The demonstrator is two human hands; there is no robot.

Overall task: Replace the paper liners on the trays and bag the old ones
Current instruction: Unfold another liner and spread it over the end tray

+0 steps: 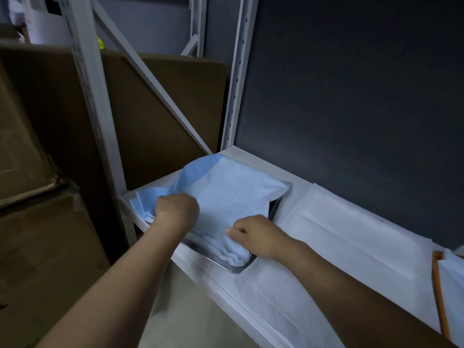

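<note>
A dark wall panel fills the upper right of the view. To the left stand big cardboard boxes, behind the grey uprights of a metal rack. The white shelf of this rack runs from the middle left to the lower right.

On the shelf, white paper sheets lie flat and cover most of its right part. At the left end of the shelf sits a metal tray. Only its right rim and its near corner are visible, because a blue paper liner lies crumpled over it. The far left corner of the liner hangs past the tray, toward the rack's diagonal brace.

Both hands are on the liner, the left one at its left side and the right one at its near edge. The left hand is closed into a fist and grips a bunch of the blue paper. The right hand has its fingers curled and pinches the folded near edge, just above the tray's near corner.

At the far right edge an orange-rimmed object rests on the shelf — only part of it shows.
</note>
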